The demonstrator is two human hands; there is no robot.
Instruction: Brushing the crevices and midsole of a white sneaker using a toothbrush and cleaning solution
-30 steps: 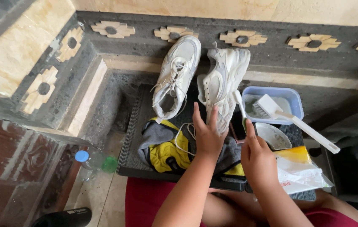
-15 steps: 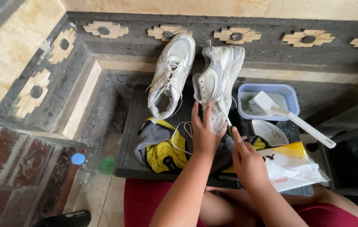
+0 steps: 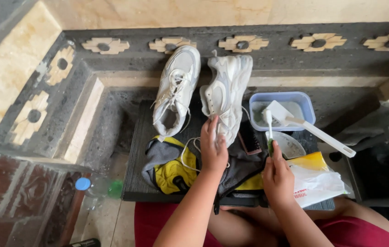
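Right shoe (image 3: 225,93), white, toe up against the stone ledge (image 3: 295,77), heel down on the dark mat (image 3: 137,151). Left hand (image 3: 213,148) flat on its heel, fingers spread and pressing, not closed round anything. Loose white lace (image 3: 189,153) trailing beside that hand over a grey-and-yellow cloth (image 3: 169,167). Left shoe (image 3: 176,89) just beside, also white, leaning the same way. Right hand (image 3: 277,178) wrapped round a toothbrush (image 3: 269,130), bristle end pointing up. Near it a dark brush (image 3: 250,142), a white dish (image 3: 289,145), a blue tub (image 3: 282,110) with a white scrubber (image 3: 311,128) resting across it. Yellow-and-white bag (image 3: 320,180) touching the right hand. Bottle (image 3: 98,187) on the floor, well apart.
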